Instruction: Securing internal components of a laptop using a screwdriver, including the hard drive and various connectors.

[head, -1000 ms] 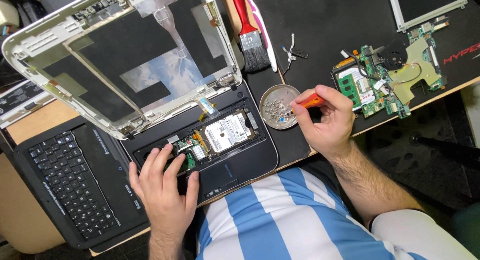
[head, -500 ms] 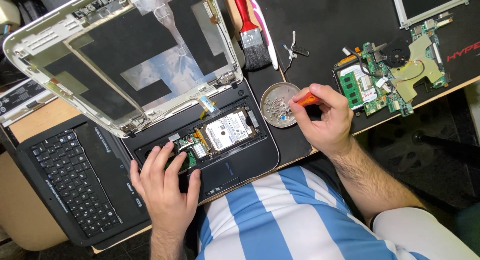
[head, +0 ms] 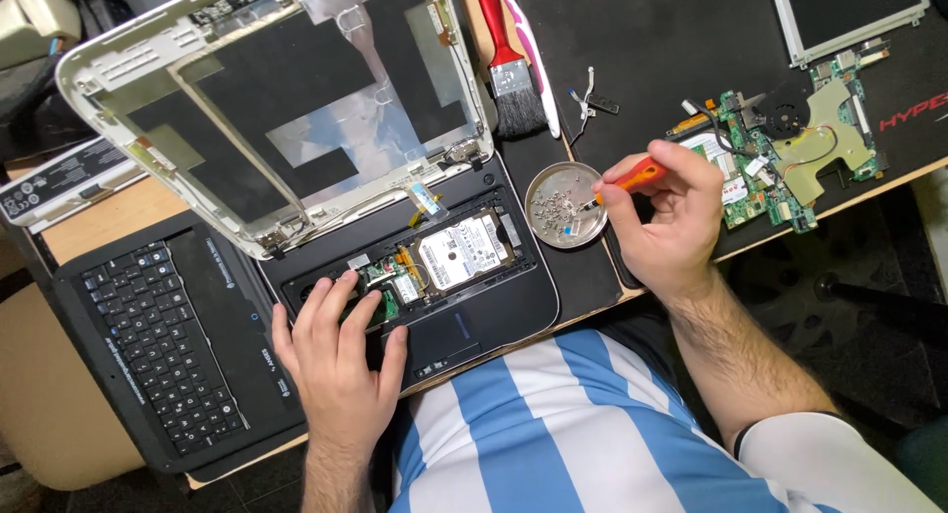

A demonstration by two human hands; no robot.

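My left hand rests flat, fingers spread, on the opened black laptop base, its fingertips at a small green circuit board. A silver hard drive sits in the base just right of that board. My right hand grips an orange-handled screwdriver, with the tip over a round metal dish that holds several small screws.
The laptop's white lid shell stands open behind the base. A detached black keyboard lies at the left. A red-handled brush, a green motherboard with fan and a screen panel lie on the black mat.
The screwdriver tip has stayed at the screw dish, with my right hand shifting only slightly. My left hand has kept its place on the laptop base.
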